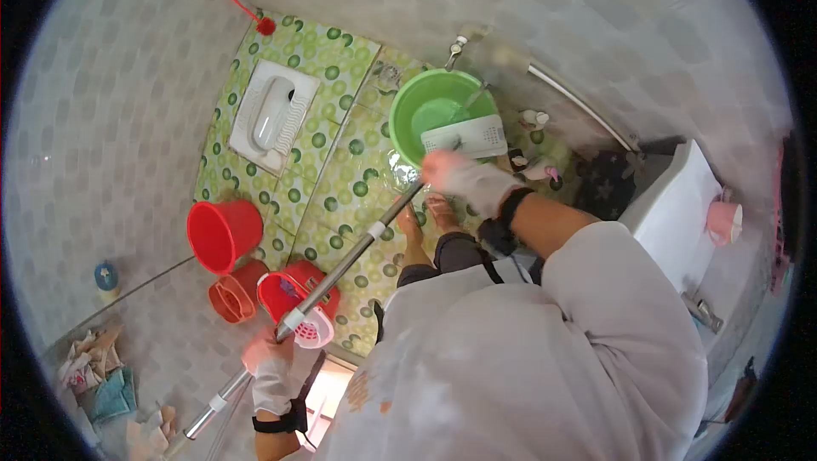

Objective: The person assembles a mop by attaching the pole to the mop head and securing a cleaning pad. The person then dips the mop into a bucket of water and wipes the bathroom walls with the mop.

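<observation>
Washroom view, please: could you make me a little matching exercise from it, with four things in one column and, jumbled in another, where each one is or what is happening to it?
Things
1. green basin
2. metal pole
3. squat toilet
4. red brush

Places and states
A. set into the patterned floor
B. at the foot of the wall, its handle slanting upward
C. below the tap
D. held in the left hand and the right hand

Right pairs
1-C, 2-D, 3-A, 4-B
</observation>
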Motion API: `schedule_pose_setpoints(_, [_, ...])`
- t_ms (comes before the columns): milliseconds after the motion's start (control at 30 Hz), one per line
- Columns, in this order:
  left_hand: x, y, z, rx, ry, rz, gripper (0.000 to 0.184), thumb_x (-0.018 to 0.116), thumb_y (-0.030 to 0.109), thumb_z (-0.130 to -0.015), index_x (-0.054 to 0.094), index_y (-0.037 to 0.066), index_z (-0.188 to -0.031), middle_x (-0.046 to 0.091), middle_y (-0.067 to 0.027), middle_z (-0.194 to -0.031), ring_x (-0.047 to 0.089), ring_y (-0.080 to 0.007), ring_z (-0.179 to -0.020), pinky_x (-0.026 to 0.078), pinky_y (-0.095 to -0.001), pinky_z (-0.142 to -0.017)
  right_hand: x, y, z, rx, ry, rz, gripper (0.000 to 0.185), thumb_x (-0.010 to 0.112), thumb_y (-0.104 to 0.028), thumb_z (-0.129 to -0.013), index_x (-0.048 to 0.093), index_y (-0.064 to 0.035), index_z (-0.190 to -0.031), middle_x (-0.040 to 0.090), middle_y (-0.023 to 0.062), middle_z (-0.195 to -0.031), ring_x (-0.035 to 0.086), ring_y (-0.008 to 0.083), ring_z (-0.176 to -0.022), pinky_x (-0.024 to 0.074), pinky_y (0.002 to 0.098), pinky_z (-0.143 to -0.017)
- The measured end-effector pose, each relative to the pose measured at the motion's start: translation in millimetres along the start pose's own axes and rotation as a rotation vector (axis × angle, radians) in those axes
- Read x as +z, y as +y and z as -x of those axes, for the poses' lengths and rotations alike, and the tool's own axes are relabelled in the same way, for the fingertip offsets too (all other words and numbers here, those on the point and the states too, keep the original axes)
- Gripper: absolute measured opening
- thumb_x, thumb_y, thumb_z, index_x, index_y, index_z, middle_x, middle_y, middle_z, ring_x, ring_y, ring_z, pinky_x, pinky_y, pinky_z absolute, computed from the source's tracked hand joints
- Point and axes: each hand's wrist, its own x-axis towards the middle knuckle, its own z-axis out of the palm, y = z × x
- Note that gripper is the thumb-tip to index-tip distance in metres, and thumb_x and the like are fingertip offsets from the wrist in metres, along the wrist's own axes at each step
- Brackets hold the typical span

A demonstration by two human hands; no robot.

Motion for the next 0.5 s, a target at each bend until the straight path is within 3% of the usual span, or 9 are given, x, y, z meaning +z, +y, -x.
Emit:
schedule_pose_setpoints(67, [8.8, -2.2, 13.2, -0.155, -0.128, 0.028, 0.034, 0.072, 0.043, -0.069, 0.066, 0.014, -0.084, 0.066, -0.0127, -0.075, 0.064, -0.0331, -0.074, 0.050, -0.0426, -0.065, -14.5, 72.9, -0.8, 0.388, 0.099, -0.036, 0.026, 0.057, -0.024, -0.081, 0.067, -0.0036, -0.092, 0.064, 0.0184, -0.097, 0.061, 0.0345, -0.090, 0.0488, 0.0435, -0.078])
schedule_pose_setpoints(100, [10.1, -3.2, 18.4, -0.167, -0.138, 0.020, 0.034, 0.072, 0.043, -0.069, 0.066, 0.014, -0.084, 0.066, -0.0127, -0.075, 0.064, -0.0331, -0.074, 0.050, -0.0426, -0.065, -23.1, 101.8, 6.0, 0.383, 0.083, -0.042, 0.026, 0.057, -0.024, -0.081, 0.067, -0.0036, -0.092, 0.064, 0.0184, -0.097, 0.061, 0.0345, -0.090, 0.0488, 0.0435, -0.078])
schedule_pose_setpoints(167, [9.8, -5.8, 28.0, -0.212, -0.300, 0.076, 0.035, 0.070, 0.045, -0.071, 0.066, 0.013, -0.085, 0.067, -0.0119, -0.079, 0.065, -0.0325, -0.076, 0.050, -0.0415, -0.068, -33.2, 151.7, 19.8, 0.640, 0.157, 0.016, 0.036, 0.059, -0.023, -0.078, 0.064, -0.0099, -0.111, 0.063, 0.0189, -0.106, 0.059, 0.0377, -0.095, 0.0482, 0.0441, -0.080])
schedule_pose_setpoints(200, [11.1, -7.5, 33.5, -0.218, -0.288, 0.101, 0.035, 0.070, 0.044, -0.071, 0.067, 0.013, -0.086, 0.067, -0.0120, -0.074, 0.065, -0.0319, -0.076, 0.051, -0.0405, -0.068, -32.6, 172.1, 21.2, 0.637, 0.141, 0.009, 0.036, 0.059, -0.023, -0.078, 0.064, -0.0099, -0.111, 0.063, 0.0189, -0.106, 0.059, 0.0377, -0.095, 0.0482, 0.0441, -0.080])
schedule_pose_setpoints(267, [12.4, -12.9, 37.6, -0.228, -0.322, 0.094, 0.034, 0.070, 0.043, -0.070, 0.067, 0.013, -0.086, 0.067, -0.0123, -0.074, 0.065, -0.0318, -0.075, 0.051, -0.0404, -0.068, -25.4, 213.1, 18.4, 1.018, 0.110, -0.390, 0.061, 0.068, -0.032, -0.072, 0.052, -0.0136, -0.129, 0.059, 0.0176, -0.113, 0.059, 0.0320, -0.093, 0.0468, 0.0416, -0.079])
schedule_pose_setpoints(300, [13.3, -17.2, 38.4, -0.227, -0.348, 0.095, 0.033, 0.070, 0.042, -0.070, 0.067, 0.013, -0.086, 0.067, -0.0126, -0.074, 0.066, -0.0317, -0.075, 0.051, -0.0403, -0.068, -9.8, 247.8, 14.8, 1.019, 0.102, -0.398, 0.061, 0.068, -0.032, -0.072, 0.052, -0.0136, -0.129, 0.059, 0.0176, -0.113, 0.059, 0.0320, -0.093, 0.0468, 0.0416, -0.079])
schedule_pose_setpoints(367, [20.2, -29.6, 43.7, -0.201, -0.318, 0.146, 0.031, 0.070, 0.040, -0.070, 0.068, 0.013, -0.085, 0.067, -0.0124, -0.076, 0.066, -0.0312, -0.075, 0.051, -0.0401, -0.068, 31.7, 310.3, 4.5, 0.578, -0.012, -0.403, 0.081, 0.075, -0.038, -0.069, 0.041, -0.0079, -0.137, 0.052, 0.0135, -0.121, 0.057, 0.0242, -0.095, 0.0453, 0.0371, -0.079])
schedule_pose_setpoints(467, [37.3, -51.0, 47.4, -0.251, -0.311, 0.060, 0.027, 0.069, 0.037, -0.069, 0.068, 0.013, -0.083, 0.067, -0.0119, -0.073, 0.066, -0.0306, -0.073, 0.051, -0.0397, -0.067, -60.2, 154.7, 10.5, 0.770, 0.051, -0.949, 0.071, 0.074, -0.029, -0.075, 0.043, -0.0027, -0.133, 0.048, 0.0102, -0.129, 0.056, 0.0216, -0.102, 0.0454, 0.0335, -0.081])
schedule_pose_setpoints(500, [34.4, -52.2, 47.7, -0.220, -0.318, 0.039, 0.027, 0.069, 0.035, -0.069, 0.068, 0.013, -0.084, 0.066, -0.0113, -0.072, 0.065, -0.0311, -0.071, 0.052, -0.0394, -0.066, -52.5, 157.1, 1.7, 0.776, 0.054, -0.958, 0.071, 0.074, -0.029, -0.075, 0.043, -0.0027, -0.133, 0.048, 0.0102, -0.129, 0.056, 0.0216, -0.102, 0.0454, 0.0335, -0.081])
